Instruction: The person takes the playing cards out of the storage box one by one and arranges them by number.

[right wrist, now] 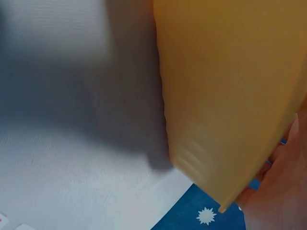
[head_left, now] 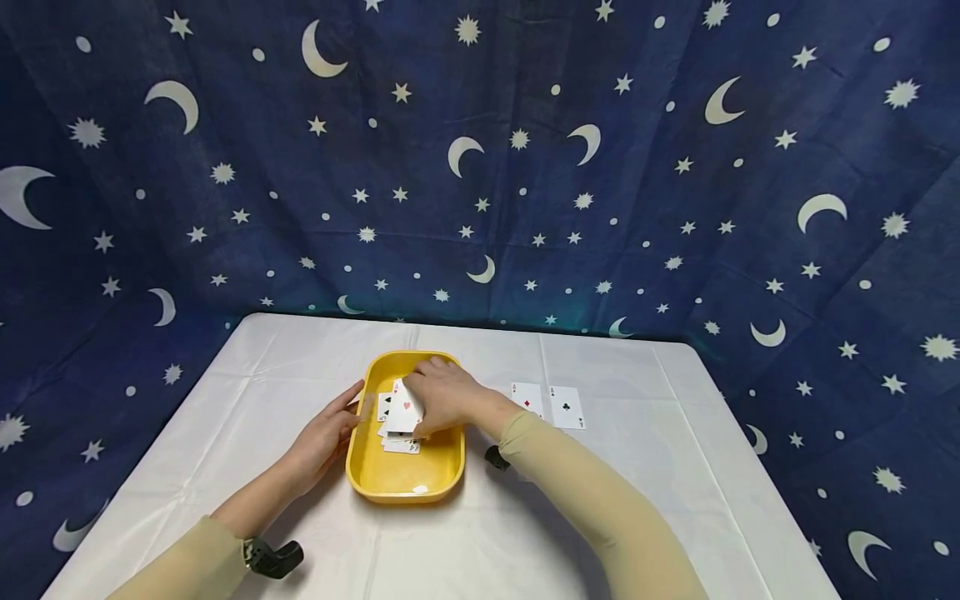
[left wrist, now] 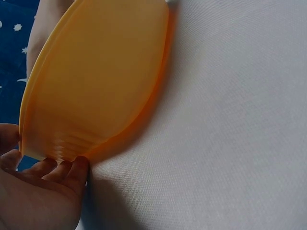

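A yellow tray [head_left: 405, 487] stands on the white table. My left hand [head_left: 322, 442] holds its left side; in the left wrist view the fingers [left wrist: 74, 175] rest on the outer wall, with another finger at the rim. My right hand [head_left: 446, 396] reaches over the right rim into the tray and grips an ace of hearts card [head_left: 406, 408] by its edges. Beneath that card lie a five of spades [head_left: 383, 407] and several overlapping white cards [head_left: 401, 447], partly hidden. In the right wrist view the tray's wall hides the fingertips of the right hand [right wrist: 283, 191].
To the right of the tray, an ace of diamonds [head_left: 527, 397] and an ace of clubs [head_left: 567, 407] lie face up, the first partly covered by the right forearm. A white cloth [head_left: 600, 500] covers the table. Behind it hangs a dark blue curtain [head_left: 420, 250] with moons and stars.
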Available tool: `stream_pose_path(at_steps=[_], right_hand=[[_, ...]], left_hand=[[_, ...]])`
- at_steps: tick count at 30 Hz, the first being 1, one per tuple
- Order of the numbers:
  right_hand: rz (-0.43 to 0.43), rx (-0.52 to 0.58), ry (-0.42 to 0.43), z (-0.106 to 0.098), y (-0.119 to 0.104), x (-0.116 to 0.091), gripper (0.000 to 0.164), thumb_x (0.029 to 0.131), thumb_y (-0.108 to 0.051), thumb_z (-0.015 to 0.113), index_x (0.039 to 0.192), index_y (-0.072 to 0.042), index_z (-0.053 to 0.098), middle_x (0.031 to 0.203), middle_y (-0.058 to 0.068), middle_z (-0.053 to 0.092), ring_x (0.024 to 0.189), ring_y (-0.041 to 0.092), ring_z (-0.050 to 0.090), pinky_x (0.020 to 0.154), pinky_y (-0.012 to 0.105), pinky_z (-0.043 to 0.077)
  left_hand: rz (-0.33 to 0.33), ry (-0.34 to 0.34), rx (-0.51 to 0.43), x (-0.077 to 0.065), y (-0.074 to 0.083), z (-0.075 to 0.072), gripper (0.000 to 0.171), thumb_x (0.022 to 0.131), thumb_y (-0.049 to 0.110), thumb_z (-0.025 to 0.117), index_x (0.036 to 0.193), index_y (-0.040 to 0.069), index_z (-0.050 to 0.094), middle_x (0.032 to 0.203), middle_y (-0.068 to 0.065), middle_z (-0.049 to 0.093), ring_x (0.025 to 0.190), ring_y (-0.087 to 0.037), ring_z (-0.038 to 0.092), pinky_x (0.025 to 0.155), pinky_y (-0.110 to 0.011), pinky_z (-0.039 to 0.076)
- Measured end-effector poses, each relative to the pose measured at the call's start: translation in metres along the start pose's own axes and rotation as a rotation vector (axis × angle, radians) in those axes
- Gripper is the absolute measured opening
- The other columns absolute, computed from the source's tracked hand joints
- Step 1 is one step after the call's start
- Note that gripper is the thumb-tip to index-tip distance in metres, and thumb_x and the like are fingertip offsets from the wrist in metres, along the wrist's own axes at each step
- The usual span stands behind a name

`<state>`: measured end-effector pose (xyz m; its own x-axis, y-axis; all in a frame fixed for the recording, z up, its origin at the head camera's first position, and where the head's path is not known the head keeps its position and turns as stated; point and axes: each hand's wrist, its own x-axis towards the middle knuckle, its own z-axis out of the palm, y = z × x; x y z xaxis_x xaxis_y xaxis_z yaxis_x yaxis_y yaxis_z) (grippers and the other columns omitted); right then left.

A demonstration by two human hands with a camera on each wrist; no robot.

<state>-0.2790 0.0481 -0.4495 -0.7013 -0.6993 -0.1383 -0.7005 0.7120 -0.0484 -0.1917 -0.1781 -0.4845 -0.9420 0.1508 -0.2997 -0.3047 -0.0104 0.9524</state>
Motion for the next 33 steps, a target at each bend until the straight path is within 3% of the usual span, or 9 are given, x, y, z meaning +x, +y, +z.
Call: stream_pose_path(at_steps=[16, 33], right_hand=[[-0.035, 0.043, 0.080, -0.020, 0.012, -0.034, 0.089, 0.075, -0.057, 0.082, 0.148, -0.017, 0.051, 0.144, 0.001, 0.050, 0.129, 0.019, 0.040, 0.109, 0.037, 0.037], [0.085, 0.168, 0.184, -0.042, 0.062, -0.084, 0.091, 0.074, -0.053, 0.079, 0.154, -0.024, 0.047, 0.147, -0.002, 0.047, 0.135, 0.017, 0.036, 0.114, 0.043, 0.034]], left_hand=[[-0.002, -0.003, 0.006, 0.000, -0.001, 0.002, 0.069, 0.103, 0.011, 0.043, 0.166, 0.026, 0.018, 0.168, -0.020, 0.019, 0.145, -0.034, 0.038, 0.116, -0.046, 0.033], [0.021, -0.007, 0.029, -0.001, 0.000, 0.002, 0.070, 0.104, 0.010, 0.041, 0.166, 0.023, 0.013, 0.167, -0.022, 0.019, 0.143, -0.036, 0.040, 0.115, -0.045, 0.036]])
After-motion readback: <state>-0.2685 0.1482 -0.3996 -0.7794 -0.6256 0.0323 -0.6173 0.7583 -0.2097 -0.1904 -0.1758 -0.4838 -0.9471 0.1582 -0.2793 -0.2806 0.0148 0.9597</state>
